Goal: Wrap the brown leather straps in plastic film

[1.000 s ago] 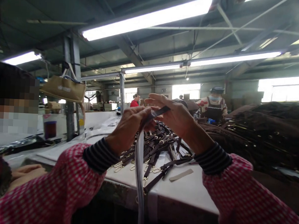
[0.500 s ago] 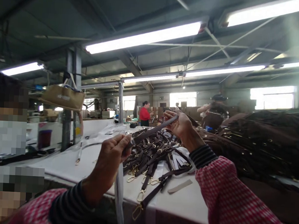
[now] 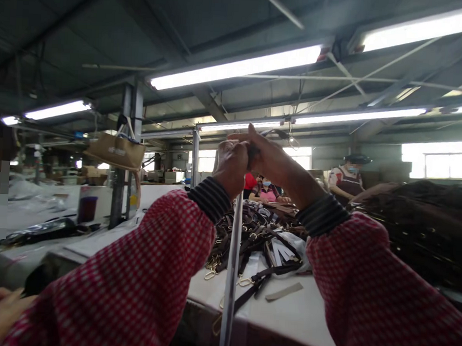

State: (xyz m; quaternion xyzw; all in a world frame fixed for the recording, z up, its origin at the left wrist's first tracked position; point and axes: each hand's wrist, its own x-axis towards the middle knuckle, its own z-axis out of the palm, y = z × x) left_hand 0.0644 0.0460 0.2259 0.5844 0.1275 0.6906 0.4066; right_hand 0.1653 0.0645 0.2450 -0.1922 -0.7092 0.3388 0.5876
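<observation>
Strap [image 3: 231, 276]: no longer stretched sideways, so work seemed to be at 1 spot up high.
Strap look: long, thin, gray, shiny; it hung down in front of the tabletop [image 3: 298, 321].
Left hand [image 3: 231, 161]: fingers looked closed on the strap.
Right hand [image 3: 274, 164]: was close by; I couldn't tell if its fingers gripped.
Strap pile [image 3: 253, 223]: had gold clips [image 3: 245, 282].

Hands [image 3: 230, 161] [image 3: 272, 157] close together, arms [image 3: 165, 252] [image 3: 346, 251] raised

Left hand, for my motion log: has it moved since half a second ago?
Yes, up and to the right. Against the hanging tan bag, the left hand was lower; now it is about level.
</observation>
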